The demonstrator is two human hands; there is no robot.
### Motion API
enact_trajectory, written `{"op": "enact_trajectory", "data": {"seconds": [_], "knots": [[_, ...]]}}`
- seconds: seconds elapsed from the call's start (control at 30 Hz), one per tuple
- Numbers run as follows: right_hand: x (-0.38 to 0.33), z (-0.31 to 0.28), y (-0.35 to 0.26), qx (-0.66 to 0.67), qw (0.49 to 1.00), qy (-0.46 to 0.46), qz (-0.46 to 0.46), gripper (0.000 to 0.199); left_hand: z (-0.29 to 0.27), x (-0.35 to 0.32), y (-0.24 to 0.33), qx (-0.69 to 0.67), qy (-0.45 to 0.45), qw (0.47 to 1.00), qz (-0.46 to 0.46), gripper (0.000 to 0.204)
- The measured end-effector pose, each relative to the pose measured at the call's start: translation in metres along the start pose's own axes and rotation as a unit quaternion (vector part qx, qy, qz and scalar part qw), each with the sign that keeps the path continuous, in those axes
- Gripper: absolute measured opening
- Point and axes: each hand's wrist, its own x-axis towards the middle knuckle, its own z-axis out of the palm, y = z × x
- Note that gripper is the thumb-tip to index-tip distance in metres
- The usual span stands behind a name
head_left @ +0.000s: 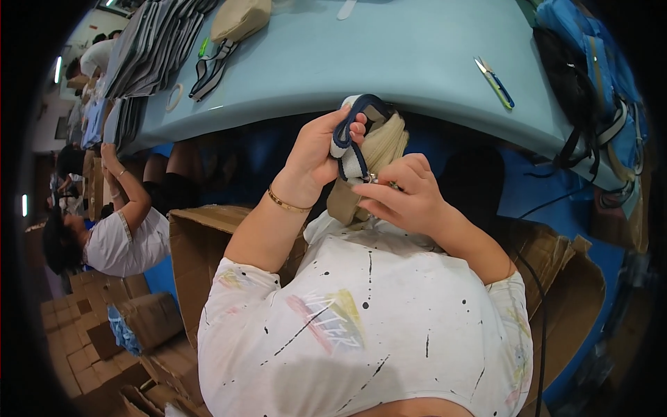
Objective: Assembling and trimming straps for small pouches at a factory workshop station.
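My left hand (314, 151) is closed around a looped navy-and-white webbing strap (353, 165), just in front of the table's near edge. The strap belongs with a beige fabric bag (390, 141), which hangs gathered between my hands. At the strap's lower end is a small metal clip (372, 178). My right hand (410, 196) pinches at this clip with thumb and fingers; the fingers hide part of it. The lower part of the bag hangs close to my white shirt.
On the blue-grey table (389, 55) lie thread snips (496, 85), another beige bag (240, 19) with a strap, a tape roll (174, 97) and stacked grey fabric pieces (154, 48). Blue and black bags (590, 76) crowd the right end. Cardboard boxes (201, 236) surround me; a co-worker (128, 236) sits left.
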Motion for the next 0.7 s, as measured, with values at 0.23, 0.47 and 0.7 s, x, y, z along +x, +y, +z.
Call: {"op": "enact_trajectory", "data": {"seconds": [0.23, 0.47, 0.7], "knots": [[-0.003, 0.002, 0.018, -0.012, 0.998, 0.049, -0.031, 0.021, -0.018, 0.013, 0.009, -0.128, 0.003, 0.992, 0.014, 0.02], [-0.003, -0.001, 0.025, 0.118, 0.977, 0.087, 0.153, 0.016, -0.034, 0.006, 0.019, -0.159, 0.028, 0.981, 0.108, 0.018], [0.03, -0.026, 0.03, -0.08, 0.994, 0.003, 0.07, 0.056, -0.001, -0.014, 0.001, 0.155, 0.009, 0.987, 0.047, 0.021]]}}
